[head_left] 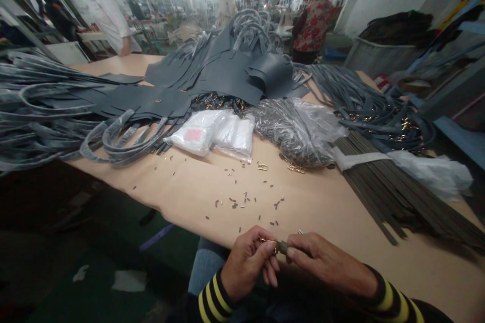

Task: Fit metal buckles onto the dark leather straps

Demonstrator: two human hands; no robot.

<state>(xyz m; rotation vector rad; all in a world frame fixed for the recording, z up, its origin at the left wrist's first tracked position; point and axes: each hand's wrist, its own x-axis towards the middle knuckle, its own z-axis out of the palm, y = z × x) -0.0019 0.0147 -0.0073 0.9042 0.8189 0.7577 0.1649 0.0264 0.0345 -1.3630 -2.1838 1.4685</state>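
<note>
My left hand (248, 262) is closed at the table's near edge, pinching a small gold metal buckle (267, 243). My right hand (322, 261) is closed too, holding the end of a dark strap (283, 248) against that buckle. Both hands meet just over the edge of the tan table (189, 192). Several small dark metal pins (242, 201) lie scattered on the table just beyond my hands. Two more gold buckles (295, 168) rest farther out.
Clear plastic bags of parts (212, 133), a bag of metal hardware (295, 128), a bundle of dark strips (394, 197), and heaps of grey leather pieces (227, 73) and straps (41, 111) cover the table. Other people stand at the far end.
</note>
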